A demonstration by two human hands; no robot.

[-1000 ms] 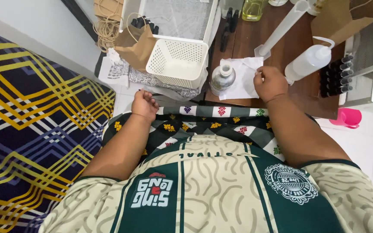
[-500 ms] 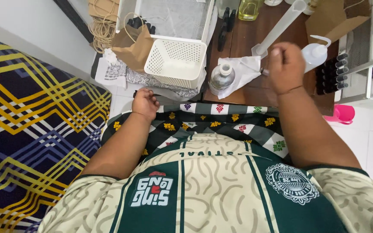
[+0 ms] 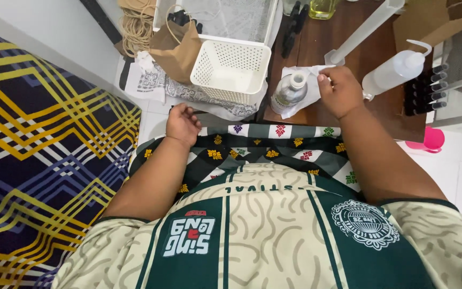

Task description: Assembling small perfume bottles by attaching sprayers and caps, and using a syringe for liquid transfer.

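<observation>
Right hand [image 3: 340, 92] is pinching the edge of the white tissue [image 3: 308, 88] lying on the brown counter [image 3: 316, 51], fingers closed on the paper. The small clear bottle [image 3: 289, 91] is standing on that same tissue, uncapped as far as I can tell, just beside the hand.

Left hand [image 3: 182, 124] is resting loosely curled at the edge of the patterned cloth over the lap, holding nothing.

Risk, as judged: the bottle is sitting on the tissue being gripped, so any tug on the paper could be tipping it and spilling onto the counter.

The tall graduated cylinder [image 3: 367, 29] is lying slanted just beyond the tissue, its base near the fingertips; a knock could be rolling it.

The wash bottle [image 3: 394, 72] is lying close to the right of the wrist and crowding that side.

White perforated basket [image 3: 230, 72] and brown paper bag [image 3: 177, 48] are standing to the left, well apart from the grip. A rack of dark vials [image 3: 426, 88] is sitting further right.
</observation>
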